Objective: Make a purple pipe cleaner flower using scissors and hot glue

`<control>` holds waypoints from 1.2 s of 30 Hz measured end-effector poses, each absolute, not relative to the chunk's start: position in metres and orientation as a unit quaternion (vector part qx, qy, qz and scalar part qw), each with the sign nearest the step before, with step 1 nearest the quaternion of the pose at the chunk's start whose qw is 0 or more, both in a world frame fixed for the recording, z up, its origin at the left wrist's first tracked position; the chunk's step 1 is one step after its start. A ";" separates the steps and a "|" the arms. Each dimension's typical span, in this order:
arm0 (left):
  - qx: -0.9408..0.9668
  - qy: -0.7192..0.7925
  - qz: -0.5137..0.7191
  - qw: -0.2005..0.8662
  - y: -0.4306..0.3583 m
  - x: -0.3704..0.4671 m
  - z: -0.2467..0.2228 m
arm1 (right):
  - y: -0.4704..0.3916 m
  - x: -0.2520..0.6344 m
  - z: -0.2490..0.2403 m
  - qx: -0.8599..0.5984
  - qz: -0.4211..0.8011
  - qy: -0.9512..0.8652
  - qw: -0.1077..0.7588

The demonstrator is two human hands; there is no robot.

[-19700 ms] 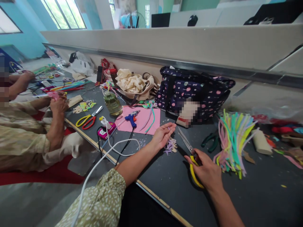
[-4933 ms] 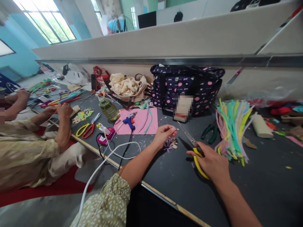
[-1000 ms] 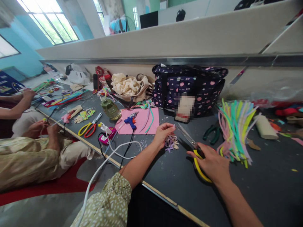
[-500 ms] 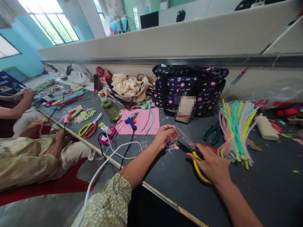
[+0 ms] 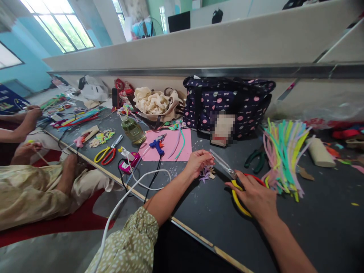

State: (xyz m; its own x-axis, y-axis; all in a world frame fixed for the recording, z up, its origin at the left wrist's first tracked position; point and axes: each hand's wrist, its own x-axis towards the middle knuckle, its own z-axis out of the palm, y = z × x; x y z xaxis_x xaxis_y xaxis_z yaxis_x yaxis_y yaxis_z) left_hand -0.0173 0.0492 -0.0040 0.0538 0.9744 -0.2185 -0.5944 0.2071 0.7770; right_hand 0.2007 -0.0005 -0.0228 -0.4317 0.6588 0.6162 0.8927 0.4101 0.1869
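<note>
My right hand [image 5: 254, 195] is wrapped round the handles of a pair of scissors [image 5: 226, 165], one handle yellow and the other red. Its blades point away to the left and reach the fingertips of my left hand [image 5: 198, 162]. Those fingers are pinched together; whatever is between them is too small to make out. Just below, a small heap of lilac and cream cut pieces [image 5: 207, 173] lies on the dark table [image 5: 193, 204]. Right of the scissors stand green-handled pliers [image 5: 256, 159] and a large bundle of coloured pipe cleaners [image 5: 286, 159].
A blue glue gun [image 5: 157, 145] rests on pink paper [image 5: 182, 146], beside a bottle of yellowish liquid [image 5: 132, 130]. Another pair of scissors [image 5: 108, 149] lies further left. A white cable [image 5: 136, 184] crosses the table edge. A patterned bag [image 5: 227, 98] stands behind. Co-workers sit at left.
The scissors' handles have spread slightly in my right hand. My left hand stays almost in place. At left, a co-worker's hand has moved further left.
</note>
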 end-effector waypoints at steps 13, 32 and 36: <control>0.263 0.386 0.575 0.672 0.050 -0.017 -0.004 | -0.001 0.201 -0.020 -0.470 -0.249 -0.814 0.234; 0.265 0.391 0.597 0.648 0.050 -0.017 -0.002 | 0.000 0.200 -0.023 -0.537 -0.124 -0.797 0.247; 0.260 0.400 0.605 0.638 0.050 -0.016 -0.003 | -0.001 0.199 -0.022 -0.549 -0.111 -0.797 0.225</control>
